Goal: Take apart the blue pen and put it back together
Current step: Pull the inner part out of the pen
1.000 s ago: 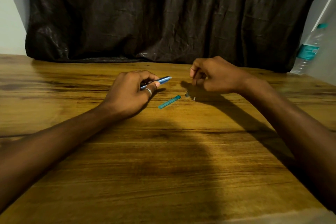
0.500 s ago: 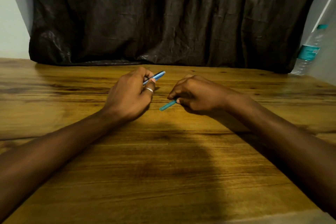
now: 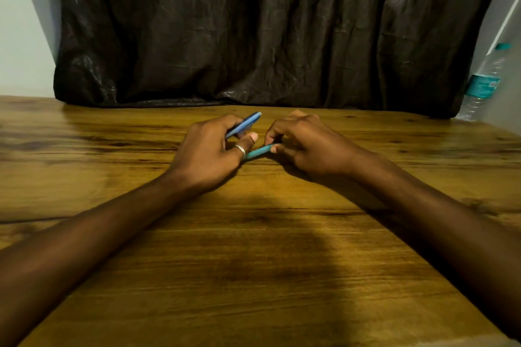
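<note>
The blue pen is in pieces, both at the middle of the wooden table (image 3: 253,262). The left hand (image 3: 208,155) is closed around the blue barrel (image 3: 244,124), which juts up and away past its fingers, and the right hand (image 3: 307,146) pinches one end of the teal tube (image 3: 258,152), whose other end reaches the left hand's ringed finger; whether the tube rests on the wood or is lifted just clear I cannot tell. Both parts look like thin, smooth, rigid plastic, light enough for a fingertip pinch yet apt to roll or slip. The slim teal piece would likely flex if squeezed mid-length, so holding it near the end suits lining it up with the barrel's opening. The tabletop is glossy, grained timber; behind it hangs a wrinkled dark curtain (image 3: 267,31), with a clear plastic bottle (image 3: 483,84) at far right.
</note>
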A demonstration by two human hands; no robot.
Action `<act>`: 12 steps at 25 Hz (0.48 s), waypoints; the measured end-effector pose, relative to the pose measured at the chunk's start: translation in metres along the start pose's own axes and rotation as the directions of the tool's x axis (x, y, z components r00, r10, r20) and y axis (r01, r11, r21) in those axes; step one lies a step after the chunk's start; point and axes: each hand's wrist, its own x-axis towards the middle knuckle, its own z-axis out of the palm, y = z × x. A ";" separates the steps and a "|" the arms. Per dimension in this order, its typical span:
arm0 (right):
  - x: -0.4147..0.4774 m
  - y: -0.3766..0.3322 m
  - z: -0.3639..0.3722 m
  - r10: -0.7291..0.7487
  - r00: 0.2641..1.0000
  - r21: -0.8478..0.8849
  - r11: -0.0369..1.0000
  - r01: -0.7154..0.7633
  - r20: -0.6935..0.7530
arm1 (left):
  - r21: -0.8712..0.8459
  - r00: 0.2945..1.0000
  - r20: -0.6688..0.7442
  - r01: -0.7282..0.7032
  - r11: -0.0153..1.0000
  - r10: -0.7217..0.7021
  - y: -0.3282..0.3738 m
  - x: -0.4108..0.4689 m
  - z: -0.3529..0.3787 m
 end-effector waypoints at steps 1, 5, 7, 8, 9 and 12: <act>0.000 -0.001 -0.001 -0.003 0.999 0.031 1.000 0.004 -0.037 | 0.003 1.000 0.008 -0.012 1.000 0.012 0.000 0.000 -0.001; -0.001 -0.007 -0.002 0.078 0.990 0.191 0.980 -0.055 -0.114 | -0.020 0.999 0.021 -0.039 0.999 0.040 -0.003 -0.001 -0.002; -0.002 -0.009 0.000 0.129 0.980 0.288 0.954 -0.081 -0.152 | -0.036 0.999 0.040 -0.033 0.999 0.034 -0.004 -0.001 -0.002; -0.002 -0.011 0.000 0.130 0.976 0.311 0.948 -0.071 -0.173 | -0.046 0.998 0.054 -0.027 0.999 0.030 -0.004 -0.001 -0.002; -0.001 -0.012 0.000 0.124 0.975 0.317 0.946 -0.060 -0.186 | -0.059 0.998 0.066 -0.016 0.998 0.020 -0.004 0.000 -0.002; 0.000 -0.011 0.001 0.177 0.970 0.395 0.913 -0.099 -0.166 | -0.091 0.998 0.054 0.022 0.996 -0.017 -0.005 0.001 -0.002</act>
